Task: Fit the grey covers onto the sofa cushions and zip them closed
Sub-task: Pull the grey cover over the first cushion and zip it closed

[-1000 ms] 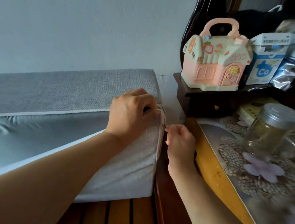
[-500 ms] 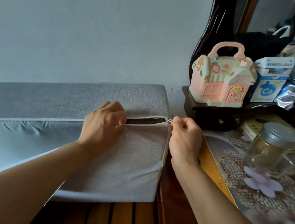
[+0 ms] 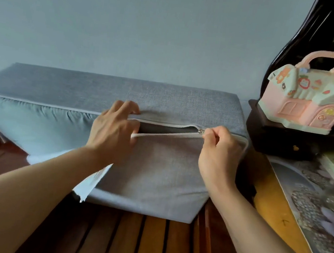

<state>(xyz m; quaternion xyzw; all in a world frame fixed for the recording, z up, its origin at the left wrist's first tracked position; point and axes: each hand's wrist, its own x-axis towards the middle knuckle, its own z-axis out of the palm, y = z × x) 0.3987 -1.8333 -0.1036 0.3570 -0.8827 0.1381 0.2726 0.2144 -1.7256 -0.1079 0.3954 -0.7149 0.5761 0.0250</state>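
Note:
A long sofa cushion stands on its edge against the wall, dressed in a grey cover (image 3: pixel 156 173). The zip along its side is shut near the right corner and gapes open between my hands. My right hand (image 3: pixel 219 153) pinches the small metal zip pull (image 3: pixel 201 132). My left hand (image 3: pixel 113 132) grips the lower white zip edge (image 3: pixel 161 134) and holds it taut. Left of my left hand the cover is open and the pale blue inner cushion (image 3: pixel 33 123) shows.
The cushion rests on a slatted wooden sofa seat (image 3: pixel 148 243). To the right stands a side table with a patterned mat (image 3: pixel 303 200), a dark wooden box (image 3: pixel 281 139) and a pink toy house (image 3: pixel 311 95). A plain wall lies behind.
My right hand has drawn the zip pull round the right corner and a short way leftward along the long side. My left hand has shifted left along the zip edge.

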